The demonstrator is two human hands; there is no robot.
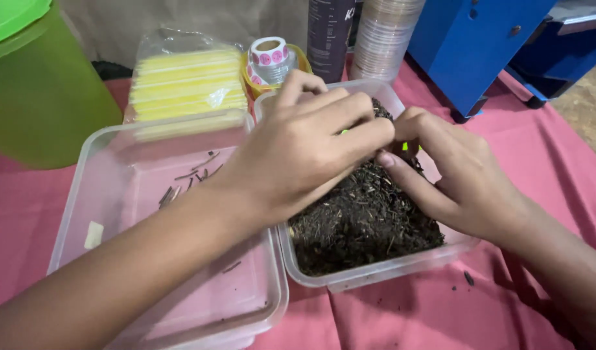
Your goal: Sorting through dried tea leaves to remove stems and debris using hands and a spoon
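- Pinching with fingertips pressed together, the left hand [304, 146] and right hand [456, 178] meet above a heap of dark dried plant matter [362, 220]; a small bright green bit [407, 146] shows between the right fingers, but what it is cannot be made out.
- Under both hands, a clear plastic tub [375, 272] holds the heap; its far rim is hidden by the knuckles.
- Left of the grip, a second clear tub [103, 194] holds a few thin dark stems [187, 181] and a pale scrap [93, 234]; the left forearm crosses its near half.
- Beyond that tub, a clear bag of yellow strips [184, 84] lies flat.
- Just behind the left hand, a roll of round pink-and-white stickers [270, 57] sits in a yellow holder.
- Farther back stand a dark cylindrical container [330, 35] and a stack of clear lids [383, 35], both cut off at the top.
- Far left, a green lidded pitcher [38, 97]; far right, a blue metal frame [479, 45].
- Pink cloth [505, 304] covers the table.
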